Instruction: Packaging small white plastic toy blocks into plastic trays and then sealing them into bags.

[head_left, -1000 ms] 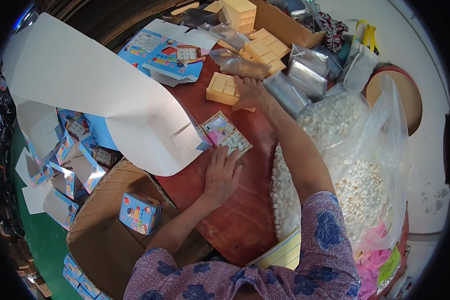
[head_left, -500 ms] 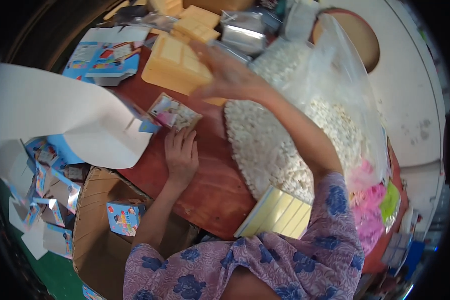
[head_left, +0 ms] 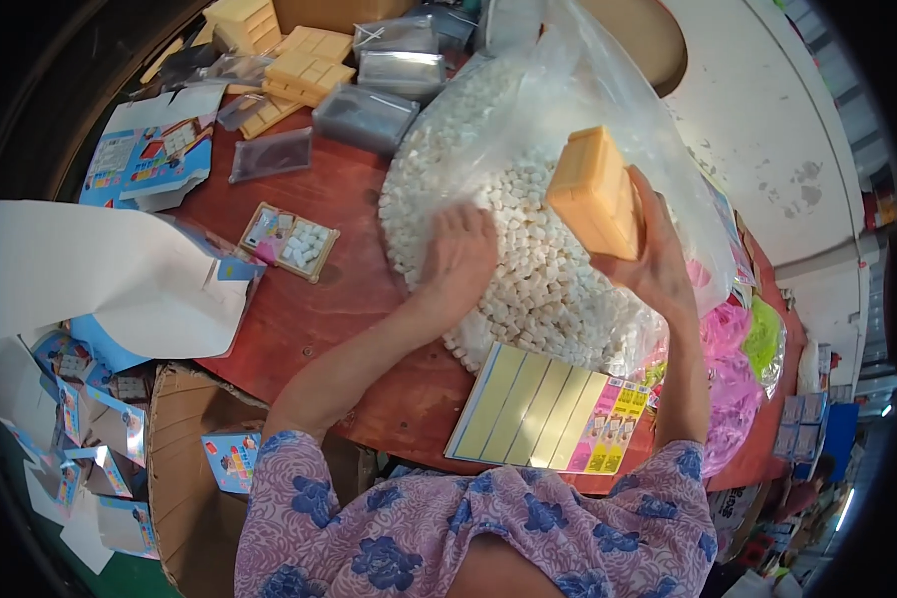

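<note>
Pale-orange tray stack (head_left: 590,194), one: right of centre in the frame, held tilted above the white pieces (head_left: 533,299).
Right hand (head_left: 660,264): thumb and fingers spread round the stack, closed on it.
Left hand (head_left: 458,249): fingers bent down at the white pieces, left of the stack; blurred, cannot tell whether any are gripped.
Filled tray (head_left: 307,247), one: left of centre, flat on the red table (head_left: 334,319), untouched.

Risks, as judged: a slack one-handed grip could let the tilted stack slip or come apart; a hurried scoop could scatter pieces over the table; the loose clear bag (head_left: 623,70), close behind, could snag the stack.

Changes from half a second ago: stack shifted from upper centre to right, over the pieces; left hand gone from the filled tray to the pieces; view swung.
</note>
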A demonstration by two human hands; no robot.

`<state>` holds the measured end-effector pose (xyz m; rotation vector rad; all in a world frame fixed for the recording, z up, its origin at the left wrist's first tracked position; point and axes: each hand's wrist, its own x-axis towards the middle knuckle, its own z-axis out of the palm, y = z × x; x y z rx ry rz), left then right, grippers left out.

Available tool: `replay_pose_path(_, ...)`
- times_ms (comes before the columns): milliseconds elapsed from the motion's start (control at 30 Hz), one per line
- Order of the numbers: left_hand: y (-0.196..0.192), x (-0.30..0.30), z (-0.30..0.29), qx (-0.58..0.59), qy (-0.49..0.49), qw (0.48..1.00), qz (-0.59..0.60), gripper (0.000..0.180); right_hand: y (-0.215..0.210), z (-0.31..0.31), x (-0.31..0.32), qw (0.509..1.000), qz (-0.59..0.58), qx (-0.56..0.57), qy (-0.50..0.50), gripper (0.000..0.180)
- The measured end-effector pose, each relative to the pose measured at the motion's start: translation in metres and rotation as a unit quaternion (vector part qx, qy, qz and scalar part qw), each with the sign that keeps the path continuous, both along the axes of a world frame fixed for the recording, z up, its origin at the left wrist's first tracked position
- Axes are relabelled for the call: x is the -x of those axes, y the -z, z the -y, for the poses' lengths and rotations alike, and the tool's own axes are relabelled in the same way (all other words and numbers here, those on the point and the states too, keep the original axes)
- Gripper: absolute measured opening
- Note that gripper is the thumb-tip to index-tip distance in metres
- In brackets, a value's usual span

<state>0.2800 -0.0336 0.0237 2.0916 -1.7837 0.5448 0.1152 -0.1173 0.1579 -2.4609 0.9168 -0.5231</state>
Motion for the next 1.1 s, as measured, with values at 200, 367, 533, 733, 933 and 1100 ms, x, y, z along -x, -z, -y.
replay_pose_path(200, -0.01, 0.033, 0.056, 0.049, 0.142, 0.968, -0.199, 0.019, 0.023, 0.005, -0.002, 0.999, -0.008, -0.028, -0.018, 0.083)
replay_pose_path(367, -0.005, 0.011, 0.08, 0.183, 0.174, 0.949, -0.187, 0.02, 0.041, 0.022, 0.008, 0.992, 0.079, -0.097, 0.032, 0.083)
replay_pose_path(533, 0.009, -0.01, 0.031, 0.035, 0.135, 0.979, -0.146, 0.027, 0.051, 0.016, -0.017, 0.997, -0.054, 0.033, -0.052, 0.082)
replay_pose_path(733, 0.026, -0.003, -0.005, 0.011, 0.1, 0.989, -0.106, 0.03, 0.071, 0.014, -0.064, 0.981, -0.099, 0.102, -0.135, 0.082)
replay_pose_path(933, 0.032, -0.006, -0.006, 0.013, 0.052, 0.996, -0.07, 0.029, 0.092, 0.016, -0.088, 0.975, -0.101, 0.129, -0.15, 0.083)
replay_pose_path(1100, 0.002, 0.002, -0.017, -0.016, 0.054, 0.989, -0.138, 0.023, 0.094, 0.021, -0.075, 0.957, -0.054, 0.225, -0.173, 0.079)
